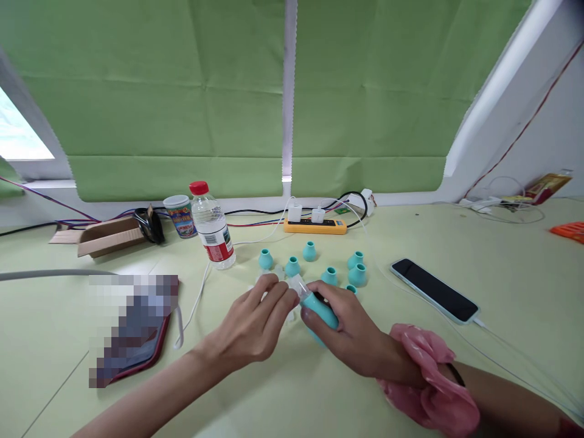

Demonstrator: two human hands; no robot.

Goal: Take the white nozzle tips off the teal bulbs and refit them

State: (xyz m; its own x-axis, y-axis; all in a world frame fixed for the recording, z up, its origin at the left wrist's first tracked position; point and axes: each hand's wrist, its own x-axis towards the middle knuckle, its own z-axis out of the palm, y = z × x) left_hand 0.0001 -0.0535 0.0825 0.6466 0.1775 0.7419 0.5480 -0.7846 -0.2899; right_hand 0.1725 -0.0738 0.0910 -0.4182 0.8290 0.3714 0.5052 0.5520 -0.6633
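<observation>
My right hand is wrapped round a teal squeeze bulb, thumb on the near side. A clear plastic nozzle sits at the bulb's upper left end. My left hand is closed with its fingertips pinched at that nozzle; what exactly lies between them is partly hidden. Just beyond both hands, several small teal bulb-shaped pieces with open necks stand upright on the table. Small clear plastic pieces lie beside and partly behind my left fingers.
A red-capped bottle, a paper cup and a cardboard tray stand back left. An orange power strip lies by the wall. Phones lie left and right, with cables across the pale green table.
</observation>
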